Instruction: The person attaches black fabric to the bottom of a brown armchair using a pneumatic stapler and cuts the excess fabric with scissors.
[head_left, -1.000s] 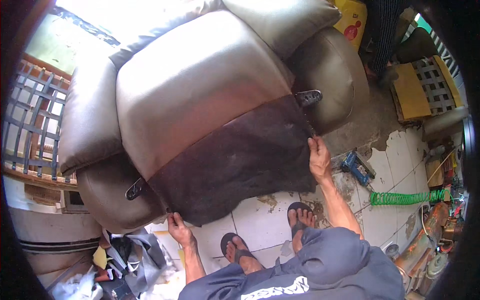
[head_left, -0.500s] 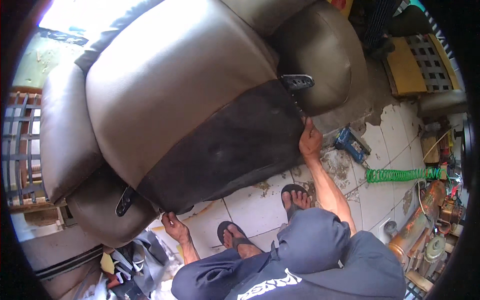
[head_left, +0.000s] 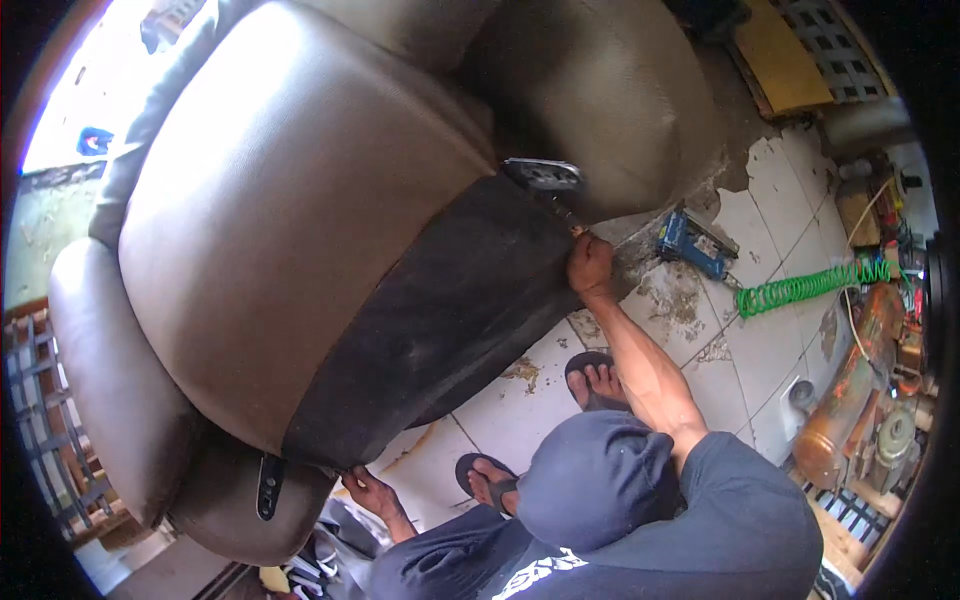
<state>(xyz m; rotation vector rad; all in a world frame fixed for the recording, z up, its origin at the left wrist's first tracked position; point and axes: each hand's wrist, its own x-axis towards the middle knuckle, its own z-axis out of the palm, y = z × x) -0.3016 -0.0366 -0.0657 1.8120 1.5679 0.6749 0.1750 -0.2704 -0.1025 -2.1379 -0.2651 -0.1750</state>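
Observation:
A brown leather-look backrest (head_left: pixel 270 220) lies before me, with a black fabric panel (head_left: pixel 430 310) along its near part. My right hand (head_left: pixel 592 265) is closed around the panel's right edge, below a perforated metal bracket (head_left: pixel 543 175). At the lower left corner my left hand (head_left: pixel 368 490) pinches the panel's edge, its fingertips partly hidden. Beside that corner a second metal bracket (head_left: pixel 268 487) hangs over a brown padded part (head_left: pixel 260 525). The panel's near edge sags between my hands.
On the worn tile floor (head_left: pixel 720 350) to the right lies a blue air stapler (head_left: pixel 695 243) on a green coiled hose (head_left: pixel 810 288). A rusty cylindrical tank (head_left: pixel 840 410) stands farther right among tools. A frame with woven webbing (head_left: pixel 50 430) is at the left.
The view has turned, and the backrest now sits more slanted, lower at its left. Both hands keep their places on the black fabric.

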